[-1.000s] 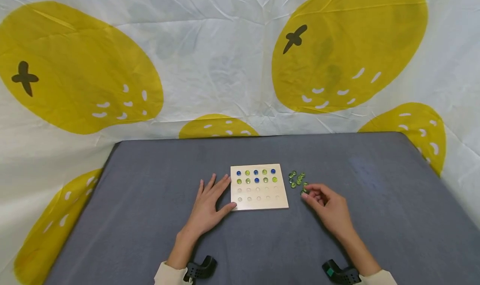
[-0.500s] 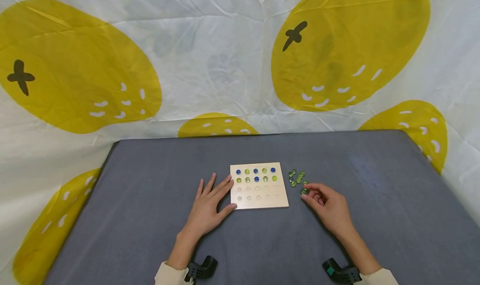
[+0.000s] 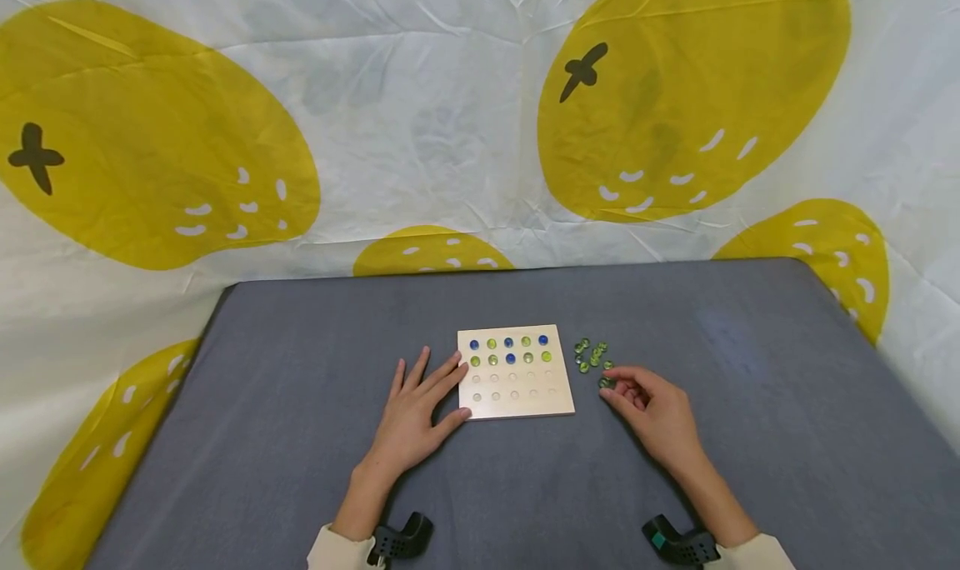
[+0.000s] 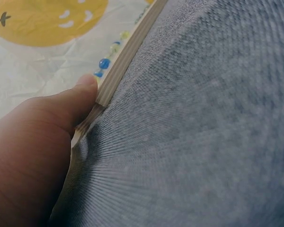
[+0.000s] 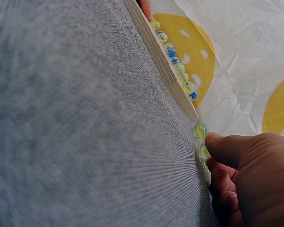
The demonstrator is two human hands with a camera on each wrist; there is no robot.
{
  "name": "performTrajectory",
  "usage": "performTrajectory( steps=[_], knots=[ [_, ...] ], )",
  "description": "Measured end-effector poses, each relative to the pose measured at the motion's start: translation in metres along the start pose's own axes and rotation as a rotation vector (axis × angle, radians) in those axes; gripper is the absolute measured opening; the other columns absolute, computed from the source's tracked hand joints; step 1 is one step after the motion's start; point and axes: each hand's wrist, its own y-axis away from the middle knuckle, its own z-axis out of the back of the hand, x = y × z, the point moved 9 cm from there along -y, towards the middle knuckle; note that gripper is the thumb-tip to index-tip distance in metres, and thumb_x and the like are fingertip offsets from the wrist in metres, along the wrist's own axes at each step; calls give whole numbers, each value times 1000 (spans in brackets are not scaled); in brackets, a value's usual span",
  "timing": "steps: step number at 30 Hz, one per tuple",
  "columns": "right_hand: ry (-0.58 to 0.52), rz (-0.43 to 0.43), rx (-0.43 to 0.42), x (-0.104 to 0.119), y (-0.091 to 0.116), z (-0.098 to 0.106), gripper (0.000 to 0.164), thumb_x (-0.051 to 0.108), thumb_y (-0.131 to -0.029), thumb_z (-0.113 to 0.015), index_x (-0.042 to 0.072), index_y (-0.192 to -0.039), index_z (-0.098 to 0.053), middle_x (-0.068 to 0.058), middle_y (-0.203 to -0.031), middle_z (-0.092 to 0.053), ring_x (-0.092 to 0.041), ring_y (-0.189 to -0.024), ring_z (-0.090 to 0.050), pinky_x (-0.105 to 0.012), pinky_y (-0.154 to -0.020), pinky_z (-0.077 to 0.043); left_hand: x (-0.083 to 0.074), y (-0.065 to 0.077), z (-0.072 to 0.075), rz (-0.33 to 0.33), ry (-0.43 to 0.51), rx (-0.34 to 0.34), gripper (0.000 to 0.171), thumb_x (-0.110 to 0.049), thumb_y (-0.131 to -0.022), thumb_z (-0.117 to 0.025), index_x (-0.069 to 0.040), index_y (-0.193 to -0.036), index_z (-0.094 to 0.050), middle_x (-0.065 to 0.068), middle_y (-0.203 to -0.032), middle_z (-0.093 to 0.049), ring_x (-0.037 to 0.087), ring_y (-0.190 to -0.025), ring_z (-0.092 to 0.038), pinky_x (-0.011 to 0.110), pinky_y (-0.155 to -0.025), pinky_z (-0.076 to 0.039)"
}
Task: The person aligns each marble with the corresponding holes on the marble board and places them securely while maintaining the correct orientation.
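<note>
A pale wooden board [image 3: 517, 387] with rows of round hollows lies on the grey cloth. Its two far rows hold glass marbles, some blue [image 3: 510, 358] and some yellow-green [image 3: 492, 360]. My left hand [image 3: 415, 412] lies with fingers spread, thumb and fingertips at the board's left edge; the left wrist view has its thumb [image 4: 83, 97] against that edge. To the right of the board, my right hand [image 3: 660, 412] pinches a green marble [image 3: 605, 382] between thumb and index finger, low over the cloth. In the right wrist view, the marble [image 5: 199, 131] shows at the thumb tip.
Several loose green marbles [image 3: 596, 357] lie in a cluster between the board and my right hand. The grey cloth [image 3: 337, 328] covers the table, and a white curtain [image 3: 427, 137] with yellow shapes hangs behind its far edge.
The head view has shifted slightly. Both hands hold nearly the same places, with the right thumb and index finger still at the green marble.
</note>
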Motion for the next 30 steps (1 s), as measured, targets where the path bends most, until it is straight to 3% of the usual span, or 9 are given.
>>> performTrajectory(
  steps=[30],
  knots=[
    [64,-11,23,0,-1,-3,21,9,-78,-80,12,-96,-72,8,-70,-55,-5,-55,-46,-17,-48,-36,0,-1,1,6,-6,6,62,-47,-89,-63,-22,-143,-48,-3,-148,-42,36,-140,-23,60,-112,-9]
  ],
)
